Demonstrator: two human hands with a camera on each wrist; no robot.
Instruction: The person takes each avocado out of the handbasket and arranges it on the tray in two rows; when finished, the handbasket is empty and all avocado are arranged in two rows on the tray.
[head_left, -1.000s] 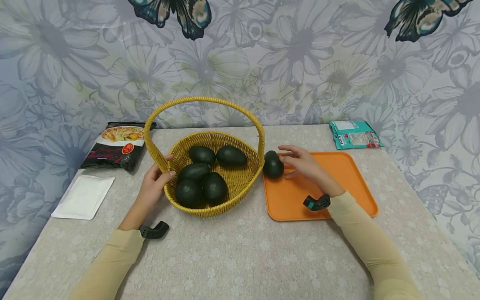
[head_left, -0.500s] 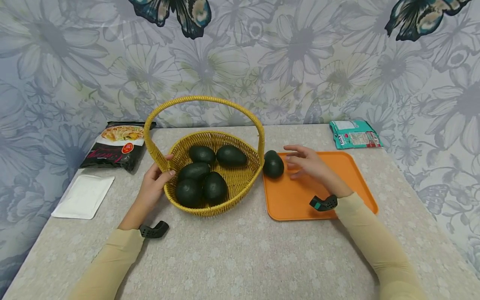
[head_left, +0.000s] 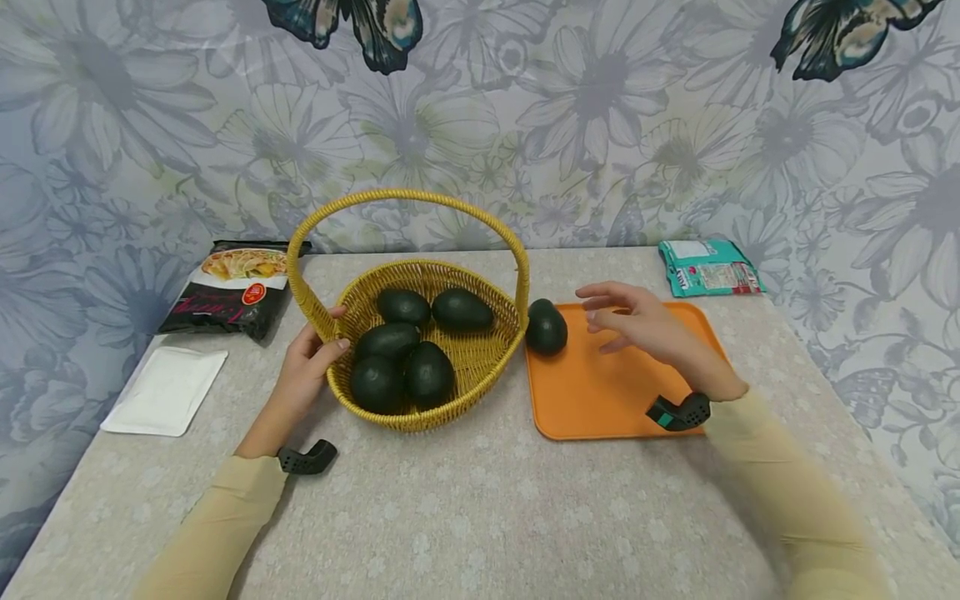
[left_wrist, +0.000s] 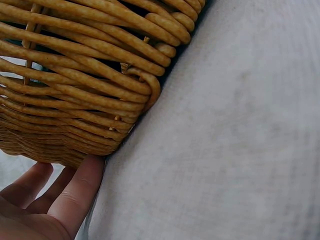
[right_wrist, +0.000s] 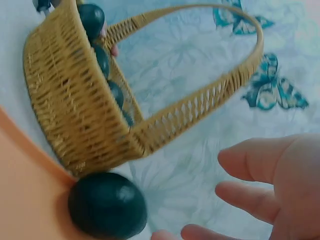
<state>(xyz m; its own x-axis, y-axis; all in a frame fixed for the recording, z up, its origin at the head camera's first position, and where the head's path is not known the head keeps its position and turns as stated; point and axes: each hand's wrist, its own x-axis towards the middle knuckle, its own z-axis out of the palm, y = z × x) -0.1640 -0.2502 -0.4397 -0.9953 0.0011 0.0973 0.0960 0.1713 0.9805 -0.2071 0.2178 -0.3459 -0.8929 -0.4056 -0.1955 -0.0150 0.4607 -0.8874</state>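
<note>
A yellow wicker basket (head_left: 480, 379) with a tall arched handle stands mid-table, several dark green avocados (head_left: 430, 375) inside it. My left hand (head_left: 306, 367) grips its left side at the foot of the handle, thumb over the rim; the left wrist view has those fingers (left_wrist: 80, 187) against the woven wall. One more avocado (head_left: 547, 327) lies on the orange tray (head_left: 600, 408), at its left edge close beside the basket. To the right of that avocado, my right hand (head_left: 637, 325) hovers over the tray with fingers loosely spread, holding nothing and apart from the fruit.
At the back left lies a black food packet (head_left: 228, 287), partly behind the basket handle. A flat white packet (head_left: 167, 392) is in front of it. Behind the tray rests a teal packet (head_left: 711, 268). The flowered wall (head_left: 570, 167) rises at the table's back edge.
My right hand has drawn away from the avocado at the tray's left edge, moving rightward over the tray. The avocado stays there. My left hand keeps its place on the basket.
</note>
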